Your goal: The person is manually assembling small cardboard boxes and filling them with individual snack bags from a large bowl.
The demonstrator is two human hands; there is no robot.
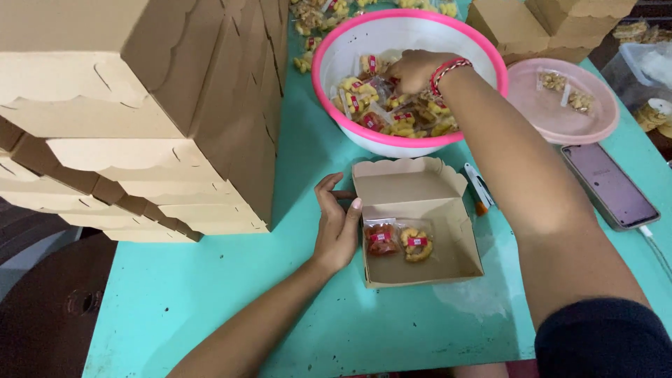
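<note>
Here right hand (414, 68) reaches into snack bowl (329, 52).

A small home-style snack-packing workplace is suggested rather than a factory. A turquoise bench (231, 280) is crowded with a tall stack of folded brown cardboard boxes (140, 119), a white basin with a pink rim (409, 80) filled with small sealed snack packets (402, 115), and one open box (420, 224) in which two packets are laid. A pink lid (560, 112), a phone (609, 185) and further boxes (553, 24) are seen at the edges, and loose snacks (315, 17) are scattered beyond the basin.
</note>
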